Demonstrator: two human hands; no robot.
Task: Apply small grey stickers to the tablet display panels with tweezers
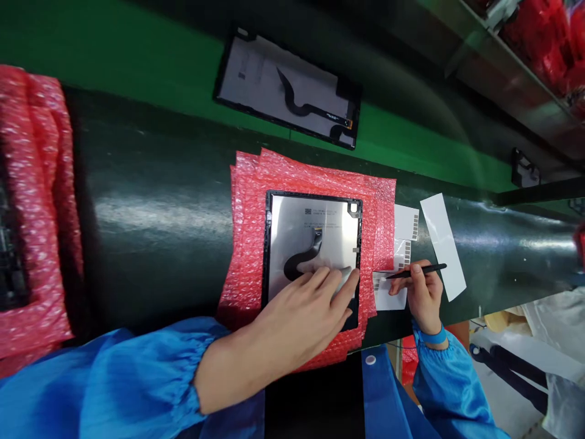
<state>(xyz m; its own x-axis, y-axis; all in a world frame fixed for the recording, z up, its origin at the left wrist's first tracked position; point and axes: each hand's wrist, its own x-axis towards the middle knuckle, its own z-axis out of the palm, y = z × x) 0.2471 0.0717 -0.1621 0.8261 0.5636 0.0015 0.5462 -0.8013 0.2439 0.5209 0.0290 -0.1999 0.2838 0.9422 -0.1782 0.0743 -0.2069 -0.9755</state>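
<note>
A tablet display panel lies back side up, its silvery plate framed in black, with a curved black flex cable on it. My left hand rests across the panel's lower part, fingers stretched out and nothing visible in its grasp. To the right, my right hand grips black tweezers, their tips pointing left over white label sheets with rows of small grey stickers. Whether the tips pinch a sticker is too small to tell. Red bubble wrap is stacked under the panel.
Another display panel leans at the back of the dark green bench. A blank white strip lies right of the labels. More red bubble wrap is at the left. A person's legs show at lower right.
</note>
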